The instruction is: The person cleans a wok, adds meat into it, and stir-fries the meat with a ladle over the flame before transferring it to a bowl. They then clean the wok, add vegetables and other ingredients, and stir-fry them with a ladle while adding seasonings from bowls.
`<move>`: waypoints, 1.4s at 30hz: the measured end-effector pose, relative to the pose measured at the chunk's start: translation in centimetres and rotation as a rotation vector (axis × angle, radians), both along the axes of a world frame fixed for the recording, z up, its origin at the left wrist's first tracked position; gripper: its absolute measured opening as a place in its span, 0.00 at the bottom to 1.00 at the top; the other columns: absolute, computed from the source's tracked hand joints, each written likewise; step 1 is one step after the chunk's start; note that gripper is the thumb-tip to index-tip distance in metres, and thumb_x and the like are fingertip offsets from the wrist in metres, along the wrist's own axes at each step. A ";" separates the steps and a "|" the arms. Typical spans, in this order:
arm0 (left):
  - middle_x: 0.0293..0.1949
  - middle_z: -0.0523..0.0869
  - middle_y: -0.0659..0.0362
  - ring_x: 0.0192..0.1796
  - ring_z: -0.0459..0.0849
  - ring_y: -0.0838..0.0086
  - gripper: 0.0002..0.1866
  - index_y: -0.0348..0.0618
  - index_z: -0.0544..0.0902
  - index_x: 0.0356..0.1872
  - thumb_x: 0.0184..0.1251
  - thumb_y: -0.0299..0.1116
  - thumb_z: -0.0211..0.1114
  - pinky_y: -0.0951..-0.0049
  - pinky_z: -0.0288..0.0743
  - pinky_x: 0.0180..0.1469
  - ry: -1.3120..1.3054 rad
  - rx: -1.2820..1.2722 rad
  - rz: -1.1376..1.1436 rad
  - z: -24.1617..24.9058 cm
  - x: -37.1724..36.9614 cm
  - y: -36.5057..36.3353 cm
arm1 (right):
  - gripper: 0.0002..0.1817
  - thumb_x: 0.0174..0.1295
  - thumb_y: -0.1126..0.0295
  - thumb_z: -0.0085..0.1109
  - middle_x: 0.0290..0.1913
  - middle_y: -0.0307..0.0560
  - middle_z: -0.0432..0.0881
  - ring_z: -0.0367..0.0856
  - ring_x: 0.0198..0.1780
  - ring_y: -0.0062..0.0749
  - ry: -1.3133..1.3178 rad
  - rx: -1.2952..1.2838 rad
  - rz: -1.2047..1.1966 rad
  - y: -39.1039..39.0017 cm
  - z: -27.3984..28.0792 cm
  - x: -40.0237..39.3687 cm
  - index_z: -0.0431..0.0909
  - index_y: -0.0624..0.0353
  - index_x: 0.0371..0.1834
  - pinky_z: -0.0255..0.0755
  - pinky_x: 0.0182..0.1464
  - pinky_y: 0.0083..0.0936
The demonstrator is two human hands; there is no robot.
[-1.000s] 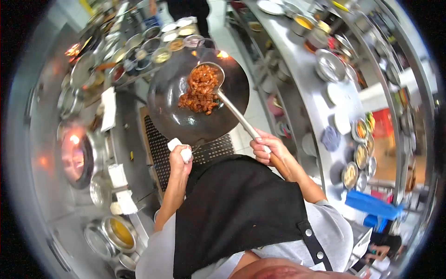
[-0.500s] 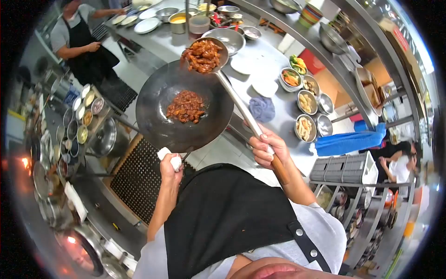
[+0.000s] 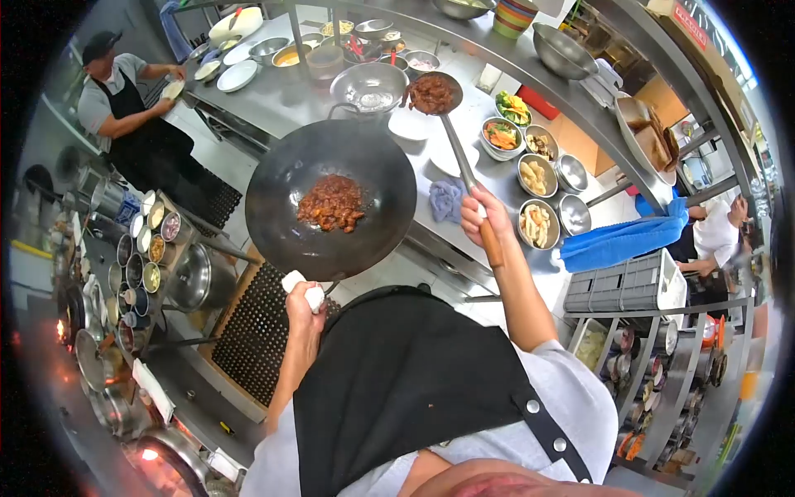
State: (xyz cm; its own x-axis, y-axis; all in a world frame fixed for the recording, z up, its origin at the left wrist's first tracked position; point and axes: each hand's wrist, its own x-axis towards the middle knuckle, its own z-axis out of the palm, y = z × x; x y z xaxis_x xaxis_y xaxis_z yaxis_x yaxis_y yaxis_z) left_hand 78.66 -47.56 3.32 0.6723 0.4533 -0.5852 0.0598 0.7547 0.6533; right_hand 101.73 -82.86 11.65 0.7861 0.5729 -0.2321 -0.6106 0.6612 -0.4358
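Observation:
My left hand is closed round the near handle of a large dark wok, with a folded white cloth in the grip. A pile of glossy red-brown pieces of food lies in the middle of the wok. My right hand grips the wooden handle of a long metal ladle. Its bowl is heaped with the same sauced food and hangs over the steel counter, right of the wok's far rim. Below the ladle bowl are a white plate and another white plate.
Bowls of cut vegetables and a blue rag sit on the counter. A steel shelf runs above its right side. At upper left stands a co-worker. Seasoning pots and burner flames are at left.
The loaded ladle has moved right, from beside the wok's rim to over the counter plates. My right hand has risen. The wok stays at about the same place before me.

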 end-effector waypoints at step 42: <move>0.22 0.81 0.63 0.16 0.75 0.75 0.02 0.51 0.77 0.33 0.63 0.30 0.61 0.75 0.62 0.14 -0.082 -0.154 0.405 -2.2 -15.7 -16.9 | 0.38 0.69 0.73 0.57 0.26 0.36 0.74 0.71 0.20 0.20 -0.710 -0.686 0.437 -5.7 -1.3 -10.4 0.57 0.52 0.83 0.68 0.21 0.21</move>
